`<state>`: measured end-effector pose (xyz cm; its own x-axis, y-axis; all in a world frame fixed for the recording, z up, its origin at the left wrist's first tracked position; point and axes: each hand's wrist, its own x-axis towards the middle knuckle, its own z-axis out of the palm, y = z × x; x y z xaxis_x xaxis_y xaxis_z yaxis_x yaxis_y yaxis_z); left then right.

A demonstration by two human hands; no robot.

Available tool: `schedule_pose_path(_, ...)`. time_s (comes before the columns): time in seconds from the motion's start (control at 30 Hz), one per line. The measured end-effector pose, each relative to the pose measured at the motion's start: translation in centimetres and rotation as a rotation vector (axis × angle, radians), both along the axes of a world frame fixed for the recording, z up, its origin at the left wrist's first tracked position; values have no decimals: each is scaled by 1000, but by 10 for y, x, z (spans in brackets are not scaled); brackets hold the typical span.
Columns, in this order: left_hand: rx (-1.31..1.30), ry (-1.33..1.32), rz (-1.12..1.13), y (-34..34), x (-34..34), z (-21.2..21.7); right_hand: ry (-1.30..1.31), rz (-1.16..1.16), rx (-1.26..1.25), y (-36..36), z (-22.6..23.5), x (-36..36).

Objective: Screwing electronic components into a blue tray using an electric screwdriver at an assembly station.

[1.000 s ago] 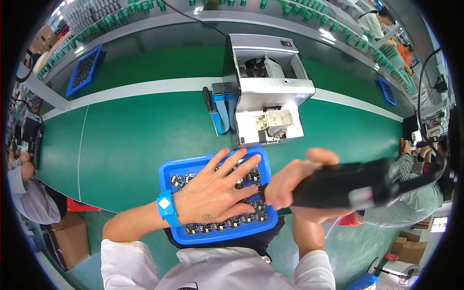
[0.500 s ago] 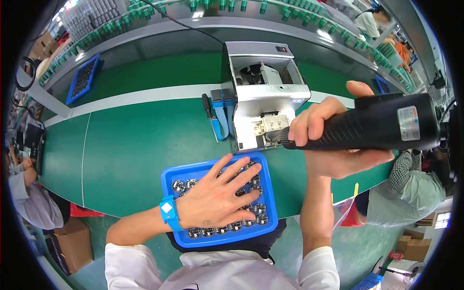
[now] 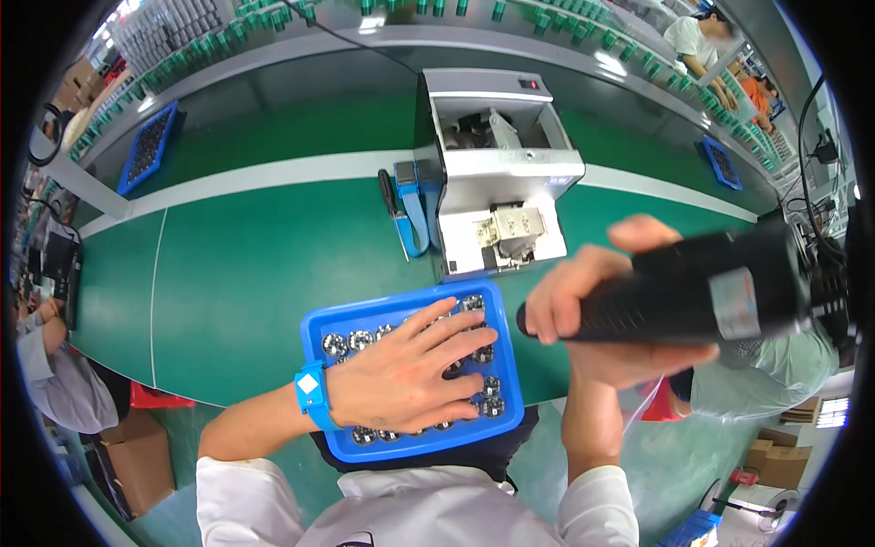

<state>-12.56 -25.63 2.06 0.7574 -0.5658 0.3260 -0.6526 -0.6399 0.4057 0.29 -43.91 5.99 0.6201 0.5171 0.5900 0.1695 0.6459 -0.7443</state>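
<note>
My left hand (image 3: 406, 378) lies spread, palm down, over small round black-and-silver parts (image 3: 361, 340) in a blue tray (image 3: 314, 326). A blue wrist strap (image 3: 313, 394) circles that wrist. Several parts show around the fingers, while others are hidden under the palm. To the right of the tray, my right hand (image 3: 583, 310) is wrapped round a thick black cylindrical handheld tool (image 3: 679, 296) with a ribbed grip. Motion blurs it, and its exact kind cannot be made out. Its narrower end points left, toward the tray's upper right corner.
A silver-and-black benchtop machine (image 3: 501, 164) stands beyond the tray on the green table (image 3: 237, 264). Left of it lie a screwdriver (image 3: 386, 190) and a blue strap (image 3: 415, 217). More blue trays (image 3: 149, 146) sit at the far left and far right. Other people work at both sides.
My right hand has drawn the black tool down toward me, away from the front of the machine. My left hand stays spread over the tray, its fingers shifted slightly.
</note>
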Motion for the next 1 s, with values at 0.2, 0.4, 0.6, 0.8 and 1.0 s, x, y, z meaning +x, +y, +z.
schedule_pose_path(0.2, 18, 61, -92, -7, 0, 6, 49, -97, -35, -33, 1, -45)
schedule_pose_path(0.4, 151, 92, -54, -13, 0, 1, 179, -214, -209, -36, -6, -63)
schedule_pose_path(0.6, 158, 116, -40, -14, -1, 1, 150, -87, -218, -38, -18, -56)
schedule_pose_path(0.8, 162, 117, -43, -14, 1, 2, 97, -78, -131, -34, -29, -55)
schedule_pose_path(1.0, 168, 109, -35, -14, 0, 2, 44, 27, -76, -35, -39, -49)
